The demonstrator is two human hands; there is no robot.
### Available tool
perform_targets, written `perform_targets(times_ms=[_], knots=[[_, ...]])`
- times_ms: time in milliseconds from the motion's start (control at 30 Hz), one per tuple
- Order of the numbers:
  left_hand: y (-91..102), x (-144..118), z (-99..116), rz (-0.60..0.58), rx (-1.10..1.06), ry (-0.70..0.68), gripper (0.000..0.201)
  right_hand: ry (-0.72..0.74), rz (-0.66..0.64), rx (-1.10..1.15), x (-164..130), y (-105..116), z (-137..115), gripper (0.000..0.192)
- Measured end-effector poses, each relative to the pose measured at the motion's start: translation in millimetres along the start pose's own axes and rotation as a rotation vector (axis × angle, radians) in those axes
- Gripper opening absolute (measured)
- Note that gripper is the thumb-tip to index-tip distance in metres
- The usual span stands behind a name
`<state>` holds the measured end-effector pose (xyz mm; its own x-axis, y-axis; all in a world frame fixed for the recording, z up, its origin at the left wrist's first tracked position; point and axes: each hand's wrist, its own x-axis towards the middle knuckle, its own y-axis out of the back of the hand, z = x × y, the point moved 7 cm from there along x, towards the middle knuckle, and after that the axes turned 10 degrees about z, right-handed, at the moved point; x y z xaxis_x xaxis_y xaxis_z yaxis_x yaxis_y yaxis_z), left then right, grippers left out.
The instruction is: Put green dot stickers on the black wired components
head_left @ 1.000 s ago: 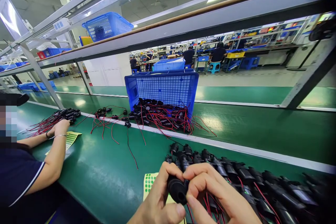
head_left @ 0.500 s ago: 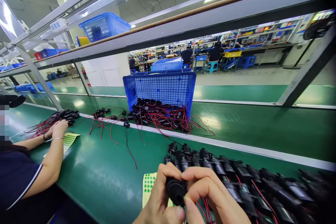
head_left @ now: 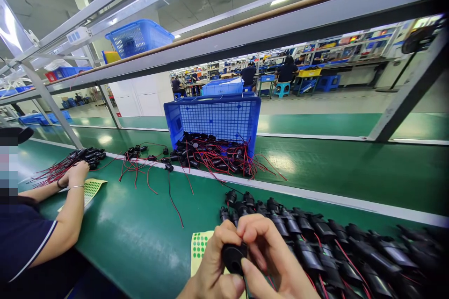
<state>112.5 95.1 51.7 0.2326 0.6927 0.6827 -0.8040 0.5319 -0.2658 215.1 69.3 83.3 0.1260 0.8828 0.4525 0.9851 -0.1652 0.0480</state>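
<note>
My left hand (head_left: 213,261) is closed round a black cylindrical part (head_left: 232,258), whose round end with a dark opening faces me. My right hand (head_left: 271,254) has its fingertips pressed against the right side of the same part. A thin dark wire hangs below it between my fingers. Under my hands lies a yellowish sheet of green round stickers (head_left: 200,246), partly covered. Rows of similar black cylindrical parts with red wires (head_left: 326,261) lie just right of my hands.
A blue crate (head_left: 212,119) on its side spills black parts and red wires (head_left: 217,154). At the left, a co-worker's hands (head_left: 77,174) are by another pile of parts (head_left: 89,155) and a sticker sheet (head_left: 91,189). A metal shelf beam (head_left: 245,39) crosses above the green bench (head_left: 133,238).
My right hand's fingers have shifted slightly up and left over the black part, more bunched now. The part stays in my left hand, turned slightly.
</note>
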Motion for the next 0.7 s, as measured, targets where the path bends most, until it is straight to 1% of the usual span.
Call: perform_targets(times_ms=[133,200,267,367,467,533,600,700], knots=[[10.1,-4,-15,0.040,-0.031,0.285,0.041,-0.145,-0.055,0.047,7,-1,16,0.013],[15.4,-6,-16,0.062,-0.031,0.347,0.047,-0.207,-0.077,0.087,7,-2,17,0.017],[16.8,-7,-14,0.060,-0.042,0.369,0.050,-0.234,-0.060,0.115,6,-2,14,0.018],[13.7,-5,-10,0.044,-0.015,0.389,0.051,-0.233,-0.041,0.086,4,0,9,0.017],[9.8,-3,-7,0.033,0.019,0.382,0.050,-0.217,-0.086,0.041,4,-2,6,0.016],[8.2,0,-4,0.019,0.034,0.351,0.049,-0.217,-0.101,0.027,5,-2,5,0.016],[6.3,3,1,-0.023,0.062,0.302,0.046,-0.227,-0.077,0.045,5,-3,5,0.017],[1.2,9,11,-0.135,0.158,0.241,0.040,-0.258,-0.047,0.141,3,-7,7,0.022]])
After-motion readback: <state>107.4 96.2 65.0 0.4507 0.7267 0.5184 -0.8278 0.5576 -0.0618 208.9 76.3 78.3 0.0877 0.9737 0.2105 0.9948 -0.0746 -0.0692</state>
